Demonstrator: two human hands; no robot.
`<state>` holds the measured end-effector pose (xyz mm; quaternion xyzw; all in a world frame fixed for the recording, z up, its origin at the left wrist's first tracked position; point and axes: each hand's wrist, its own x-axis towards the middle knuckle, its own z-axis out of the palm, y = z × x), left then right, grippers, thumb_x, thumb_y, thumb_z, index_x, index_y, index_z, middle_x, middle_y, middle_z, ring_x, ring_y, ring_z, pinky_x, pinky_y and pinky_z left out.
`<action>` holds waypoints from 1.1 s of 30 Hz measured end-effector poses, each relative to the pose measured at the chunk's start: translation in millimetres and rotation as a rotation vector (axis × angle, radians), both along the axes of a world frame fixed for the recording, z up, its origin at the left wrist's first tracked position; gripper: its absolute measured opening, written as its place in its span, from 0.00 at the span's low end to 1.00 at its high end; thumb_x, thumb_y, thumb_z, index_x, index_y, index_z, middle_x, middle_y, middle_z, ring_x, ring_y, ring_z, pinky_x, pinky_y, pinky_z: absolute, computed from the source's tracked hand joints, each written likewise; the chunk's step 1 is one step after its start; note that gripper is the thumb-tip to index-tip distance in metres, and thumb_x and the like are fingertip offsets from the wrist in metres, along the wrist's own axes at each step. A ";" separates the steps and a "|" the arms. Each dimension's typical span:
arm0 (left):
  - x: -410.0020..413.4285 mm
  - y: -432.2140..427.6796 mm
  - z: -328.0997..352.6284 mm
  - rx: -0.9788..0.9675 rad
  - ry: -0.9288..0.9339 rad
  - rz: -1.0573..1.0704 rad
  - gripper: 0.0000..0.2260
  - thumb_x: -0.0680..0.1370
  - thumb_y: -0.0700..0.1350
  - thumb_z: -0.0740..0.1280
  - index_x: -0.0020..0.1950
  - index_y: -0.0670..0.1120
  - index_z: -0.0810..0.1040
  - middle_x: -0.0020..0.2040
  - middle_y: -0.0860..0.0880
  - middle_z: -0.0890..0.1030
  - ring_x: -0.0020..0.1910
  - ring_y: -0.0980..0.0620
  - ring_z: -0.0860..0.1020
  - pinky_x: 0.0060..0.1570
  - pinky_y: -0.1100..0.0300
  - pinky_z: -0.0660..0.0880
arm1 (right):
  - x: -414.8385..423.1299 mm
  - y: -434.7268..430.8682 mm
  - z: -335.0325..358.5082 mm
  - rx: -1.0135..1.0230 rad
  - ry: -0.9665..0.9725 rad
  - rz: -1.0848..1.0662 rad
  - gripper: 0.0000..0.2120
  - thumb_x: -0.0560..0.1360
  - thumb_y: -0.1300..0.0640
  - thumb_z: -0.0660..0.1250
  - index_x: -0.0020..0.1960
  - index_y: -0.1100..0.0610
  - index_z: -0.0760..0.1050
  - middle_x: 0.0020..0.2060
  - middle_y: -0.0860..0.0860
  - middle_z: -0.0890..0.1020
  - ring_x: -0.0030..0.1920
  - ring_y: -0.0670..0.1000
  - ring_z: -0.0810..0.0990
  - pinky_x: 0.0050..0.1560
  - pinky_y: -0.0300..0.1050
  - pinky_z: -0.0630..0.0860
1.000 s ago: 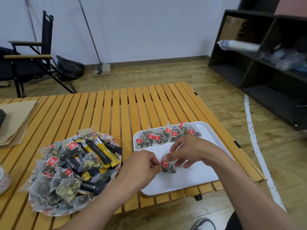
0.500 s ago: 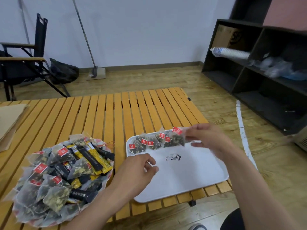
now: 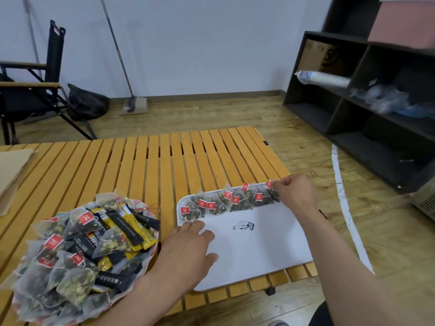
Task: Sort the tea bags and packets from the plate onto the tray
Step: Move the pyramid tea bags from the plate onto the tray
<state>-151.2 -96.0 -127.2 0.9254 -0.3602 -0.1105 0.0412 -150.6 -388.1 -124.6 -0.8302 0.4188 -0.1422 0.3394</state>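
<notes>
A white tray (image 3: 263,250) lies on the slatted wooden table (image 3: 164,165). Along its far edge runs a row of several pyramid tea bags (image 3: 226,202) with red tags. My right hand (image 3: 294,192) is at the row's right end and pinches the red tag of the last tea bag (image 3: 273,194), which rests on the tray. My left hand (image 3: 188,248) lies flat on the tray's left edge with fingers spread, holding nothing. Left of the tray, a plate (image 3: 146,262) is heaped with tea bags and with black and yellow stick packets (image 3: 131,227).
Brown paper (image 3: 11,170) lies at the table's left edge. A dark shelf unit (image 3: 367,109) stands at the right, a folding chair (image 3: 35,85) and a broom (image 3: 131,100) by the far wall. The table's front edge runs just below the tray.
My right hand carried a tea bag from the tray's middle to the right end of the row and set it down. My left hand let go and flattened onto the tray's left edge.
</notes>
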 end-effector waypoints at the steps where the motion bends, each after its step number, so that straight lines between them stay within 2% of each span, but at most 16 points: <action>1: -0.4 0.3 0.5 0.004 0.010 -0.001 0.25 0.83 0.61 0.60 0.79 0.55 0.66 0.82 0.51 0.59 0.80 0.49 0.58 0.76 0.52 0.57 | 0.2 0.4 0.0 0.000 0.014 0.007 0.12 0.74 0.44 0.75 0.42 0.53 0.81 0.36 0.51 0.84 0.38 0.53 0.81 0.31 0.41 0.68; 4: -1.7 1.0 1.1 0.009 0.023 -0.005 0.27 0.82 0.62 0.60 0.79 0.54 0.64 0.82 0.51 0.58 0.80 0.49 0.57 0.77 0.53 0.55 | -1.1 -0.9 4.7 -0.029 0.034 0.042 0.11 0.74 0.44 0.75 0.45 0.52 0.82 0.36 0.50 0.83 0.37 0.51 0.80 0.31 0.41 0.67; 6: -2.0 0.8 1.1 0.009 0.020 -0.006 0.27 0.82 0.62 0.60 0.79 0.54 0.64 0.82 0.50 0.58 0.80 0.49 0.57 0.77 0.53 0.55 | -2.7 -2.1 6.8 -0.029 0.016 0.060 0.13 0.74 0.42 0.74 0.44 0.52 0.82 0.36 0.50 0.84 0.38 0.52 0.81 0.34 0.42 0.72; 9: -1.4 0.2 0.6 0.010 0.021 -0.009 0.27 0.82 0.62 0.60 0.79 0.54 0.64 0.82 0.50 0.58 0.80 0.49 0.57 0.77 0.52 0.56 | -1.0 -7.1 1.9 0.050 -0.021 0.061 0.19 0.73 0.36 0.71 0.42 0.52 0.82 0.36 0.50 0.86 0.40 0.53 0.86 0.44 0.53 0.84; 11: -1.3 0.5 0.5 0.012 0.027 -0.011 0.28 0.82 0.62 0.61 0.79 0.54 0.64 0.82 0.50 0.57 0.80 0.49 0.57 0.77 0.52 0.55 | -0.9 -11.2 -1.1 0.053 -0.019 0.057 0.21 0.73 0.34 0.69 0.42 0.53 0.81 0.37 0.50 0.87 0.42 0.54 0.87 0.47 0.58 0.85; 13: -1.5 1.3 1.2 0.015 0.037 -0.016 0.29 0.81 0.63 0.61 0.80 0.54 0.63 0.83 0.49 0.57 0.81 0.48 0.56 0.78 0.52 0.55 | -2.1 -11.9 2.7 0.065 0.005 0.054 0.21 0.74 0.37 0.71 0.44 0.56 0.81 0.38 0.53 0.87 0.43 0.56 0.87 0.49 0.59 0.84; 16: -2.1 2.7 1.7 0.030 0.045 -0.022 0.32 0.79 0.66 0.61 0.80 0.54 0.61 0.83 0.49 0.56 0.81 0.48 0.55 0.78 0.52 0.54 | -7.4 -10.5 7.1 0.140 0.129 0.103 0.17 0.71 0.46 0.79 0.47 0.58 0.79 0.41 0.56 0.87 0.44 0.57 0.87 0.53 0.57 0.84; 19: -3.7 2.9 -0.1 0.044 0.024 -0.028 0.34 0.79 0.68 0.60 0.81 0.55 0.58 0.84 0.48 0.53 0.82 0.47 0.53 0.79 0.51 0.51 | -6.8 -10.3 -0.2 0.117 0.242 0.127 0.26 0.64 0.51 0.84 0.55 0.55 0.77 0.49 0.53 0.85 0.47 0.56 0.86 0.55 0.54 0.83; 21: -5.2 2.2 -2.4 0.047 0.003 -0.029 0.35 0.80 0.68 0.57 0.82 0.55 0.55 0.84 0.48 0.52 0.82 0.47 0.52 0.79 0.51 0.50 | -4.5 -7.2 -4.9 0.069 0.232 0.114 0.29 0.63 0.54 0.84 0.59 0.56 0.77 0.51 0.53 0.84 0.50 0.55 0.84 0.54 0.52 0.83; 24: -5.1 1.1 -6.3 0.037 -0.018 -0.030 0.35 0.81 0.69 0.54 0.83 0.54 0.53 0.84 0.48 0.50 0.82 0.47 0.49 0.80 0.49 0.47 | -0.1 -5.7 -11.6 0.029 0.157 0.105 0.27 0.65 0.58 0.82 0.62 0.58 0.78 0.49 0.53 0.84 0.52 0.55 0.83 0.52 0.50 0.82; 27: -1.2 1.4 -7.4 0.034 -0.022 -0.034 0.35 0.81 0.69 0.54 0.83 0.54 0.53 0.84 0.48 0.51 0.82 0.47 0.49 0.80 0.49 0.47 | 3.3 -4.6 -15.5 -0.017 0.147 0.117 0.25 0.66 0.59 0.80 0.62 0.58 0.79 0.48 0.53 0.85 0.53 0.56 0.83 0.52 0.49 0.81; 31: 3.3 1.5 -6.2 0.044 -0.021 -0.045 0.34 0.81 0.68 0.56 0.83 0.54 0.54 0.84 0.47 0.51 0.82 0.46 0.50 0.81 0.49 0.48 | 4.1 -5.1 -14.6 -0.045 0.186 0.132 0.20 0.67 0.59 0.80 0.56 0.58 0.79 0.46 0.55 0.85 0.50 0.58 0.83 0.51 0.51 0.82; 33: 3.3 1.8 -3.1 0.044 -0.005 -0.044 0.34 0.81 0.67 0.57 0.82 0.53 0.57 0.84 0.45 0.53 0.82 0.45 0.52 0.80 0.48 0.50 | 2.5 -6.2 -11.7 -0.073 0.247 0.140 0.26 0.66 0.55 0.81 0.61 0.58 0.79 0.49 0.55 0.85 0.51 0.59 0.83 0.52 0.51 0.81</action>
